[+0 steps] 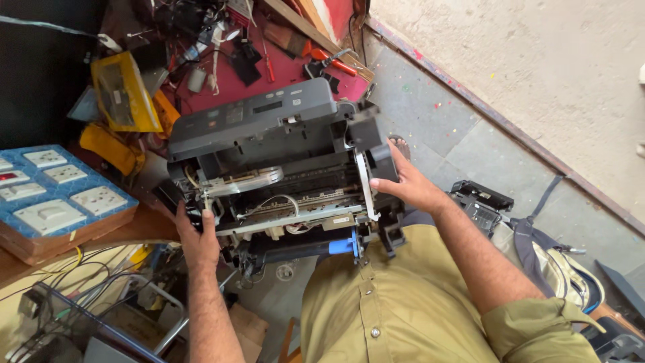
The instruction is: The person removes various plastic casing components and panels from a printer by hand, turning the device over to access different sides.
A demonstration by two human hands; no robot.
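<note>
A dark grey printer (269, 134) with its covers off is held up in front of me, its inner rails, white ribbon cable and a blue part showing. My left hand (196, 238) grips its left side near the lower corner. On the other side, my right hand (406, 185) clasps the right end, fingers wrapped on the black frame beside a white strip. The printer tilts toward me above my olive shirt.
A blue board of white wall switches (50, 195) sits at the left on a wooden bench. A red table (222, 81) behind holds tools, cables and a yellow case (124, 94). A black part (480, 202) and a bag (564, 262) lie on the grey floor at right.
</note>
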